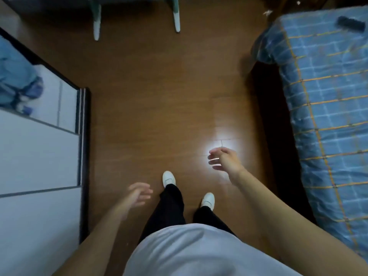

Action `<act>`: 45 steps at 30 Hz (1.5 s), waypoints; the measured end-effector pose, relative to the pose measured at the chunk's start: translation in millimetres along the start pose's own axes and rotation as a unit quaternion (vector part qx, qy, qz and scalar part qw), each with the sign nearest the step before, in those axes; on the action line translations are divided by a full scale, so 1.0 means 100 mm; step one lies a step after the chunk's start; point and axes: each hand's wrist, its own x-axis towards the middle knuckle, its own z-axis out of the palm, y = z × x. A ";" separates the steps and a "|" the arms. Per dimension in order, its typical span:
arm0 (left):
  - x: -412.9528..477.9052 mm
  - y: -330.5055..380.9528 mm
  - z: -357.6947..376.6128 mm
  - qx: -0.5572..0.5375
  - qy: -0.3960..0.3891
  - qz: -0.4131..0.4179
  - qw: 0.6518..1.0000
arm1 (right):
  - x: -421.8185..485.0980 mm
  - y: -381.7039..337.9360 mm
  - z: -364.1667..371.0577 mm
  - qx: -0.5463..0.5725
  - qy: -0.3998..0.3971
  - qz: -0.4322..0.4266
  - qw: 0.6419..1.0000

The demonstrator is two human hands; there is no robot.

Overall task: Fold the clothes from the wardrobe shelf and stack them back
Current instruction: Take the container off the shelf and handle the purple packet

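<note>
I look straight down at a brown wooden floor [159,96]. My left hand [139,193] hangs blurred over the floor left of my feet, fingers loose, holding nothing. My right hand [224,159] hovers over a bright light patch on the floor, fingers loosely curled and empty. On the left stands a white wardrobe [37,156] with a dark edge; its mirrored panel reflects blue clothing [18,80]. On the right lies a bed with a blue checked cover [328,96].
A small dark object [351,23] rests on the bed's far end. Two white and green furniture legs [176,18] stand at the top of the floor. My white shoes [168,178] point forward between wardrobe and bed. Small white scraps [267,12] lie near the bed's far corner.
</note>
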 end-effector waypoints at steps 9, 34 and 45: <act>0.51 -0.24 -0.98 -0.049 -0.001 -0.109 0.993 | 0.68 -1.05 0.89 -0.105 -0.035 -0.065 0.992; 2.56 4.73 -1.80 -0.039 -0.002 0.079 0.996 | 3.43 -3.11 0.93 -0.222 -0.025 0.103 0.969; 3.56 4.74 -2.67 -0.029 0.023 -0.113 0.993 | 4.72 -6.08 2.00 -0.138 -0.052 -0.092 0.985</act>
